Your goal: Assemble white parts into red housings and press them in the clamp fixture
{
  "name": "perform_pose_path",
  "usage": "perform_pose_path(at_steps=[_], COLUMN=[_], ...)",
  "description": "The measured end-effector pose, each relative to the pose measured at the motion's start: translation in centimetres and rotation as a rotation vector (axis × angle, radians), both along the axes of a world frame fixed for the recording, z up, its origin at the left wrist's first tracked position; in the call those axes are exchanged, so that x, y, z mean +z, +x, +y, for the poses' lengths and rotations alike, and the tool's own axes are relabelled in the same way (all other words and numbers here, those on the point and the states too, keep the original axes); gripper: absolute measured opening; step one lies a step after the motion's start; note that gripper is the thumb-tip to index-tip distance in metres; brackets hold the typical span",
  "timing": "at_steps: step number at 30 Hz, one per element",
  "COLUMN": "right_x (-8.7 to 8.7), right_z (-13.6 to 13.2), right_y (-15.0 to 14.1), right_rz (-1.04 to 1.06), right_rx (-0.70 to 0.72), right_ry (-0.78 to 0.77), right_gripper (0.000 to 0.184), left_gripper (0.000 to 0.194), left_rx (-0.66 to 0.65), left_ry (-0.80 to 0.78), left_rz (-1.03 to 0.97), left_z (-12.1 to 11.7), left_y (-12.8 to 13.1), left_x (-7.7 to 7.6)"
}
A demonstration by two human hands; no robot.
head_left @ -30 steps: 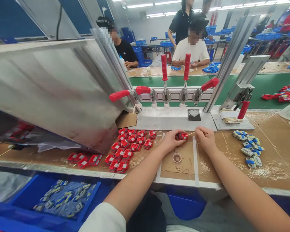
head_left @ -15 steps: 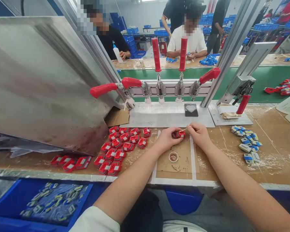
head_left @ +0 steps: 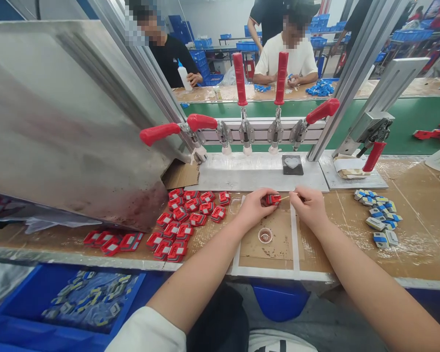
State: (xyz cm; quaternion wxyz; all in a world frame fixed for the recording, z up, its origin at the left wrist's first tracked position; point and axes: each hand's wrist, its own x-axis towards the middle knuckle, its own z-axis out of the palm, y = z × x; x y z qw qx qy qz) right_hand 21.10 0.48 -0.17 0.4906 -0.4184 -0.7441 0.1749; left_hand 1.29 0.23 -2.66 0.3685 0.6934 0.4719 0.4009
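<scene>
A red piece (head_left: 273,199) and a thin stick (head_left: 285,198)
The left hand (head_left: 255,207) holds the red piece, partly hidden, on the far side of a little cup (head_left: 265,230). The right hand (head_left: 309,205) pinches the thin stick; its tip is hard to see.

The left hand (head_left: 256,209) held a small red piece (head_left: 273,199) — the right hand (head_left: 311,208) pinched a thin stick (head_left: 285,198), its tip at the piece. Nearer the body, a round cup (head_left: 260,236) stood on cardboard (head_left: 248,248). Red pieces (head_left: 184,231) lay leftward, blue-and-grey pieces (head_left: 376,223) rightward — red-handled clamps (head_left: 239,78) behind.
</scene>
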Motion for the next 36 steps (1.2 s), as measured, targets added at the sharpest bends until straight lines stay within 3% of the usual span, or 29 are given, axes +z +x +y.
perform_pose_path(at_steps=[3, 6, 10, 14, 18, 20, 27, 36], right_x=[0.6, 0.5, -0.1, 0.0, 0.1, -0.2, -0.9, -1.0], right_z=[-1.3, -2.2, -2.7, -2.3, -1.0, -0.1, 1.4, 1.3], right_y=[-0.6, -1.5, -2.5, -2.0, -1.0, -0.7, -0.9, -0.8], right_rz=[0.002, -0.147, -0.296, -0.164, 0.132, 0.191, 0.19, 0.127], right_rx=[0.284, 0.603, 0.683, 0.57, 0.109, -0.024, 0.01, 0.008], right_ry=[-0.007, -0.016, -0.037, -0.087, -0.228, -0.31, -0.411, -0.413], right_gripper=[0.036, 0.037, 0.034, 0.036, 0.039, 0.039, 0.04, 0.039], left_gripper=[0.033, 0.034, 0.037, 0.036, 0.032, 0.03, 0.027, 0.029], left_rx=[-0.007, -0.006, -0.002, -0.012, -0.019, -0.021, -0.007, -0.001], left_ry=[-0.012, -0.02, -0.025, -0.029, -0.048, -0.056, -0.053, -0.061], left_rz=[-0.049, -0.073, -0.086, -0.106, -0.111, -0.106, -0.085, -0.072], left_z=[0.1, 0.2, 0.2, 0.3, 0.4, 0.4, 0.0, 0.1], left_y=[0.0, 0.0, 0.0, 0.0, 0.0, 0.0, 0.2, 0.1], left_x=[-0.1, -0.2, -0.2, -0.3, -0.4, -0.3, 0.4, 0.4])
